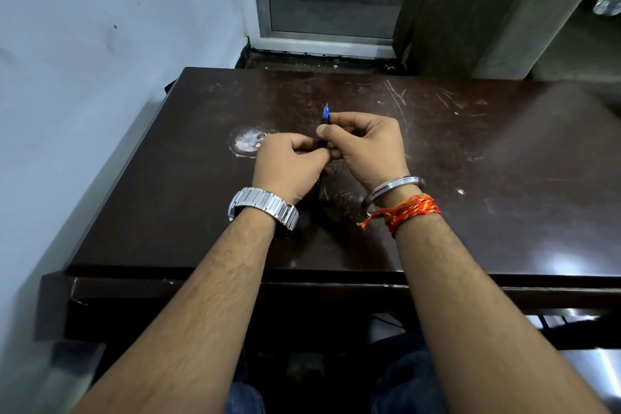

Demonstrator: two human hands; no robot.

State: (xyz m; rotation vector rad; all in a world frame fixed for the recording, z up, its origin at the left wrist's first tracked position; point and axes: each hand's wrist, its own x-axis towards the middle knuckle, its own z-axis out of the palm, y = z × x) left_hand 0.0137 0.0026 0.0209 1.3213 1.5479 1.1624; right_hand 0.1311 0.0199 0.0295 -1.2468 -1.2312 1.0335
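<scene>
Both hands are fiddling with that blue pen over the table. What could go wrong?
The left hand and right hand only pinch the pen, so it might slip and roll across the table. Its exposed tip, pointing away, could smear ink on a finger.

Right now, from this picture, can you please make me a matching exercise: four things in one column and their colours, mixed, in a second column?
Things:
1. pen
2. watch
3. wrist thread
4. table

Colours:
a. dark brown
b. red and yellow
c. blue at the top
d. silver

Pairs: 1-c, 2-d, 3-b, 4-a.
</scene>
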